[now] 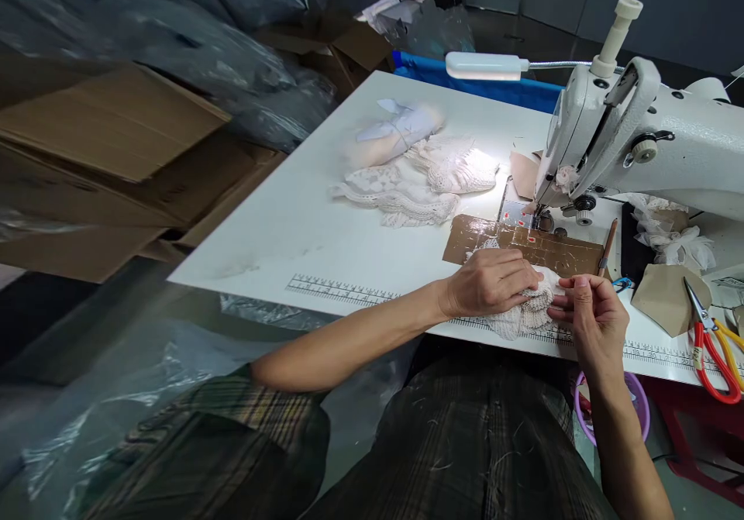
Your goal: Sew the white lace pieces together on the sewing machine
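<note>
My left hand [491, 281] lies palm down on a piece of white lace [523, 317] at the table's near edge, fingers curled and pressing on it. My right hand [590, 315] pinches the same lace at its right end, fingers together. Just beyond the hands a brown cardboard template [546, 247] lies flat in front of the needle of the white sewing machine [639, 136].
A pile of white lace pieces [418, 179] lies mid-table under the lamp [485, 66]. Red-handled scissors [712, 346] and beige cut-outs [659, 295] are at the right. A printed ruler [342, 291] runs along the table edge. Cardboard boxes [116, 163] and plastic bags stand at the left.
</note>
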Demonstrator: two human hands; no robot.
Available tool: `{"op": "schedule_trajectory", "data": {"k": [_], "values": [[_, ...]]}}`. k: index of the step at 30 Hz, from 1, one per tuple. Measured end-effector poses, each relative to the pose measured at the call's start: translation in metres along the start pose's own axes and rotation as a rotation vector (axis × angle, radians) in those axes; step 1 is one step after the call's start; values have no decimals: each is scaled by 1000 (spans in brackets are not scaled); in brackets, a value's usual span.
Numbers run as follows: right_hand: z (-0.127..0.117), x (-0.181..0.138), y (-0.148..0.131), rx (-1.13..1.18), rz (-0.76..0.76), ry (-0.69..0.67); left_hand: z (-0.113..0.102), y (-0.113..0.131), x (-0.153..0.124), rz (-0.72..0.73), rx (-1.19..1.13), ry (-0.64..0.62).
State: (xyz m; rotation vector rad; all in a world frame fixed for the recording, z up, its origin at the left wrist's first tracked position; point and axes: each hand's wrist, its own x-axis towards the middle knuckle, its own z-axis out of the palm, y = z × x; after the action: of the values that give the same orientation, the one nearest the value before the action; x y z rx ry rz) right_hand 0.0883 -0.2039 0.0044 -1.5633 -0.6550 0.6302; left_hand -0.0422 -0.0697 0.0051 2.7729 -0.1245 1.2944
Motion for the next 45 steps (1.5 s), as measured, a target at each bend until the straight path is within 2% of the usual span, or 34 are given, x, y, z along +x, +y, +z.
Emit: {"op": "schedule_trajectory", "data": {"k": [3, 5, 7, 8, 10, 11, 13, 16, 19, 26, 33, 36, 38, 42, 45], "values": [[-6, -13, -4, -87, -183, 83, 1, -1, 0, -57, -55, 29], [-12, -24, -11, -198, -383, 6, 2, -2, -1, -118, -106, 20], [-15, -28, -16, -319, -601, -182, 3, -2, -2, -185, -169, 7], [-15, -26, -18, -382, -713, -223, 4, -2, -2, -221, -207, 1], [-12, -13, -16, -538, -851, -214, 3, -3, -2, -302, -288, 0], [-10, -4, -13, -592, -860, -215, 1, -3, -2, -343, -320, -5], [-5, 16, -7, -611, -776, -303, -6, -8, -1, -426, -350, -59], [-2, 40, -4, -546, -565, -378, -23, -20, -2, -486, -352, -254], [-2, 54, -10, -535, -472, -360, -42, -31, -9, -481, -330, -395], [4, 72, -18, -647, -363, -344, -65, -31, -23, -648, -301, -441], [2, 77, -17, -608, -403, -361, -62, -43, -27, -762, -488, -430], [-2, 77, -17, -609, -389, -349, -61, -45, -25, -799, -478, -423], [-5, 76, -17, -652, -408, -287, -62, -43, -23, -770, -400, -440], [-15, 70, -17, -687, -589, -120, -66, -39, -19, -663, -228, -535], [-21, 59, -17, -647, -716, -60, -69, -34, -15, -677, -207, -600]]}}
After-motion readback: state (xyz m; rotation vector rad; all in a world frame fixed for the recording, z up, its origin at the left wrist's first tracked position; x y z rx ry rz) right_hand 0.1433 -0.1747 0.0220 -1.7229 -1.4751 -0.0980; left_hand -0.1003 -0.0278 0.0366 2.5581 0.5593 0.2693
